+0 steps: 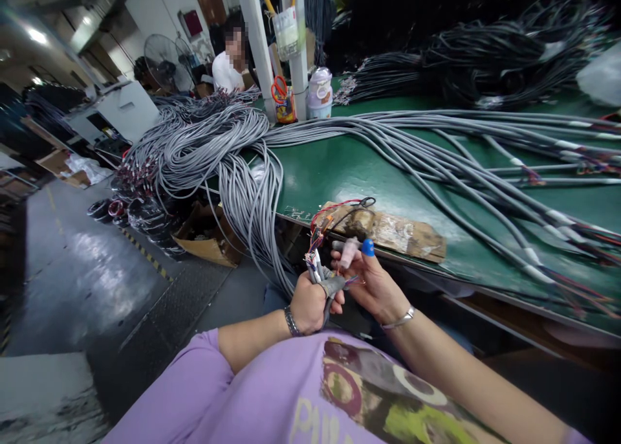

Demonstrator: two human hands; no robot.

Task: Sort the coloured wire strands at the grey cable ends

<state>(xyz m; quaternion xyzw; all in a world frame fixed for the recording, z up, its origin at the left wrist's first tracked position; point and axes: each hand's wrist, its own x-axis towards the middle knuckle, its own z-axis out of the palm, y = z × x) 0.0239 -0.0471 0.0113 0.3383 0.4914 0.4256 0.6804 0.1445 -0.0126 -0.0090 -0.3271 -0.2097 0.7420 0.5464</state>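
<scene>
My left hand [308,303] is closed in a fist around the end of a grey cable [252,217], whose stripped coloured wires [314,257] stick up above the fist. My right hand [371,282] is right beside it, fingers curled and pinching some of the thin wires; a blue cap [367,247] covers one fingertip and a pale cap another. Red and black wire strands arc up from the hands toward a taped brown patch [392,230] on the table edge. The cable hangs down from the green table.
The green table [349,172] carries long bundles of grey cables [436,153] and black cable heaps [485,62] at the back. A white post [255,43], orange scissors [279,89] and a jar [319,93] stand beyond. Another person [229,62] sits far off by a fan [162,63]. Cardboard boxes [206,240] lie on the floor.
</scene>
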